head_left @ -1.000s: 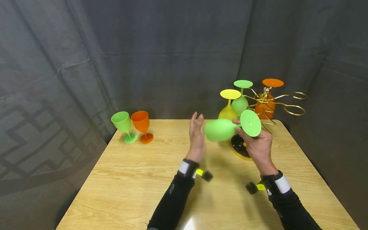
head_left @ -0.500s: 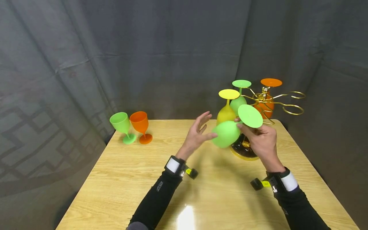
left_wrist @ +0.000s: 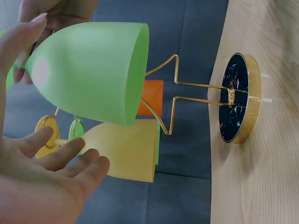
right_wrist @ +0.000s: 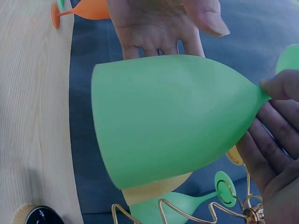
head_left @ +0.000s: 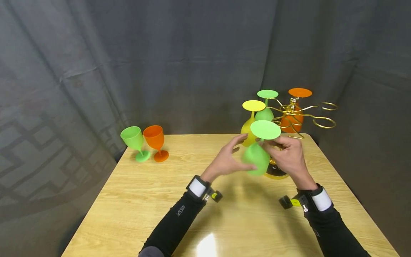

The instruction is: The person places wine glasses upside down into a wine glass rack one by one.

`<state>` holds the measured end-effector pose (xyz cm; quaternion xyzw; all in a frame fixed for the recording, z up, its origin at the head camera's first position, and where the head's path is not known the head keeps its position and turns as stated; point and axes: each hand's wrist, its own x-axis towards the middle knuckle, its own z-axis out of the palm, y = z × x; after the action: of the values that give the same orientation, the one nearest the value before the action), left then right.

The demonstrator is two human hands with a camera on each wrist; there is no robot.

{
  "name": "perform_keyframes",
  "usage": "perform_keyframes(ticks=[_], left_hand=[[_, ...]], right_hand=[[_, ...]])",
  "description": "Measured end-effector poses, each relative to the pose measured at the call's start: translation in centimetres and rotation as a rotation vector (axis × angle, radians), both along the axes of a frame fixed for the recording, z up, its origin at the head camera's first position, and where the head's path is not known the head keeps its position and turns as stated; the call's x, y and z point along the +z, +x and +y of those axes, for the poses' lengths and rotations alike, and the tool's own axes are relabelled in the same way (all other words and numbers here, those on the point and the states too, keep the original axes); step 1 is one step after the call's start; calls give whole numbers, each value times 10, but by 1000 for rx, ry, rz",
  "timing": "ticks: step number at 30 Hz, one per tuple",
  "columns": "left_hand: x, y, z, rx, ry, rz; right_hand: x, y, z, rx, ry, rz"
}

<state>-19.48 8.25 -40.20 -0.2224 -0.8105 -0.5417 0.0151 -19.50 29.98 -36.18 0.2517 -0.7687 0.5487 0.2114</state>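
Note:
My right hand (head_left: pixel 290 157) pinches the stem of a green goblet (head_left: pixel 257 159) held upside down above the table, its foot upward and its mouth downward. Beside the bowl is my left hand (head_left: pixel 226 162), fingers spread and thumb reaching toward it. The left wrist view shows a gap between those fingers and the bowl (left_wrist: pixel 93 70); whether the thumb touches, I cannot tell. Just behind is a gold wire goblet rack (head_left: pixel 290 113) on a round black base (left_wrist: pixel 236 100). From it hang a yellow goblet (head_left: pixel 248 131), another green goblet (head_left: pixel 264 114) and an orange goblet (head_left: pixel 293 123), all upside down.
A second pair of goblets, one green (head_left: pixel 132 138) and one orange (head_left: pixel 155 138), stands upright at the table's far left. Rack loops (head_left: pixel 324 123) on the right side hold no goblets. A grey curtain (head_left: pixel 192 64) rises behind the wooden table (head_left: pixel 154 203).
The held green goblet has swung from lying sideways to upside down, its foot moving left. My left hand has turned and come nearer the bowl, its thumb now in front of it.

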Motion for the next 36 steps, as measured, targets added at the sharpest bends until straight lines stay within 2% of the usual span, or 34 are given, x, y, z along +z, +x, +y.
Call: perform_keyframes(ticks=[4,8,12,17,24,36], left_hand=[[-3,0,3,-32,-21,13],[-7,2,4,-30,-13,-23],[-11,4,4,-23,1,-54],[-15,5,6,-18,33,-47],[-17,6,5,-10,55,-20],[-15,6,0,16,92,-78]], right_hand=[[1,1,-2,-28,37,19],[4,1,-3,-48,67,19],[6,1,-4,-35,65,4],[6,1,-4,-13,55,-11],[4,1,-4,46,47,-41],[0,-2,5,192,51,-35]])
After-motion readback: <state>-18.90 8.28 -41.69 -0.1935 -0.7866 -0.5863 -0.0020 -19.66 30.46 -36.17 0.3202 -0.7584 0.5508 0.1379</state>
